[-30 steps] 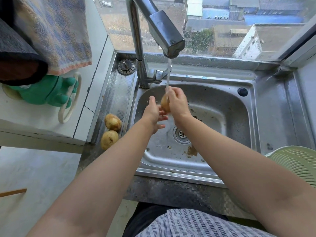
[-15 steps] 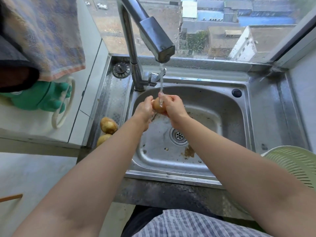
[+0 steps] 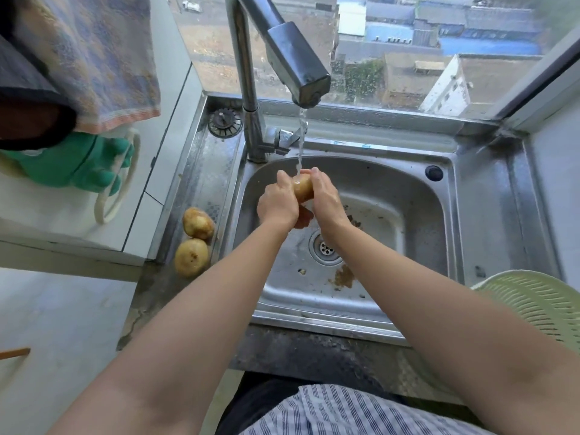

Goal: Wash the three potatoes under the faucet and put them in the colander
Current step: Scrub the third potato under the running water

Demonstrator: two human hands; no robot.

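Observation:
A wet yellow potato (image 3: 303, 188) sits between both my hands over the steel sink (image 3: 392, 196). My left hand (image 3: 277, 204) cups its left side and my right hand (image 3: 326, 199) presses on its right side. Water runs from the faucet (image 3: 295, 62) straight onto the potato. Two more potatoes lie on the steel ledge left of the basin, one farther (image 3: 198, 223) and one nearer (image 3: 191, 257). A pale green colander (image 3: 539, 306) stands at the right edge, partly behind my right forearm.
Bits of dirt lie around the drain (image 3: 325, 248). A sink plug (image 3: 225, 123) rests on the back left ledge. A green rubber glove (image 3: 78, 164) and a towel (image 3: 91, 58) hang at the left. A window runs behind the sink.
My left hand has closed in against the potato, which both hands now cup. The hands stay under the running water.

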